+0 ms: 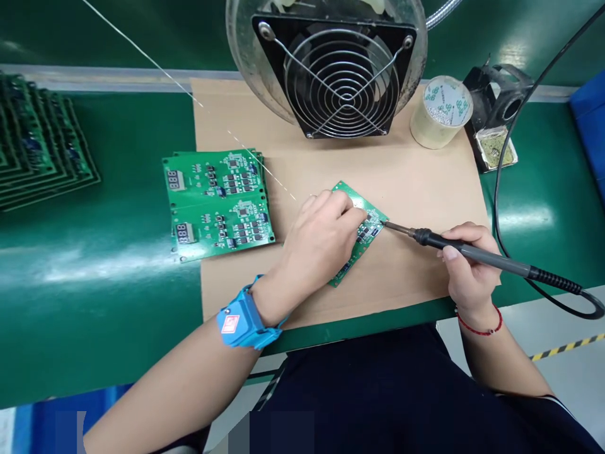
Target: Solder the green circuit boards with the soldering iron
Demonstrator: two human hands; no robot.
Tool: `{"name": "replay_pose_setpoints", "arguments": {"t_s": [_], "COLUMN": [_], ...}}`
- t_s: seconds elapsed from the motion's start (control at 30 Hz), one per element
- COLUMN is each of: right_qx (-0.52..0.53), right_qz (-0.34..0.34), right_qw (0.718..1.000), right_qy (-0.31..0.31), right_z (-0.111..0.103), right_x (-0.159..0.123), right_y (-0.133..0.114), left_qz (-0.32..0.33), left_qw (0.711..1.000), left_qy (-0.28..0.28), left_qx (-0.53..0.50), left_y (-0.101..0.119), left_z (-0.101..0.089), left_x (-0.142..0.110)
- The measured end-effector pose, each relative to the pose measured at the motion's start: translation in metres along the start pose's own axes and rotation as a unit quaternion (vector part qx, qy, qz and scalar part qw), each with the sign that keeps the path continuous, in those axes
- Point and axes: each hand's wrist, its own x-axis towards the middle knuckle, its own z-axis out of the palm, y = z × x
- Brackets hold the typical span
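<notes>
Board: we find it right of centre in the frame, lying askew on the cardboard (pixel 425 183), partly under the left hand; its parts face up (pixel 366 237).
Left hand: we see it narrow, fingers bent and bunched over the board; we cannot tell whether the fingertips pinch anything (pixel 321 233).
Wire: we trace a thin pale strand from the upper left towards the left hand; its end is hidden from us (pixel 137 47).
Right hand: we see it closed round the handle of the iron (pixel 432 239), at the right of the frame (pixel 472 268).
Iron tip: at the board's right corner; we cannot tell contact from a slight gap (pixel 387 224).
Board handling: we judge it light, stiff and thin, likely to slide on the cardboard if pushed.
Fragility: we rate the small parts as delicate; avoid pressing them.
Board grip: we recommend opposite bare edges, clear of the tip.
Iron grip: we use the handle only, treating the metal shaft as hot.
</notes>
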Motion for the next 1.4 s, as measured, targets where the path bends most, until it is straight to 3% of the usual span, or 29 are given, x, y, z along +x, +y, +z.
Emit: {"name": "replay_pose_setpoints", "arguments": {"t_s": [0.3, 0.6, 0.83, 1.13, 1.4], "right_qx": [-0.004, -0.027, -0.012, -0.024, -0.02], "right_qz": [0.001, 0.015, -0.011, -0.001, -0.013], "right_qw": [1.0, 1.0, 1.0, 0.999, 1.0], "right_qy": [0.001, 0.0, -0.003, -0.028, -0.018], "right_z": [0.0, 0.0, -0.001, -0.001, -0.001], "right_x": [0.0, 0.0, 0.0, 0.0, -0.001], "right_y": [-0.001, -0.003, 0.001, -0.001, 0.0], "left_qz": [-0.005, -0.012, -0.005, 0.039, 0.017], "left_qw": [1.0, 0.997, 0.998, 0.996, 0.997], "left_qy": [0.001, -0.063, -0.046, -0.075, -0.076], "left_qx": [0.005, -0.04, -0.046, -0.041, -0.028], "left_y": [-0.002, 0.009, 0.006, 0.009, 0.012], "left_z": [0.0, 0.001, -0.001, 0.002, 0.002], "left_x": [0.001, 0.001, 0.0, 0.0, 0.002]}}
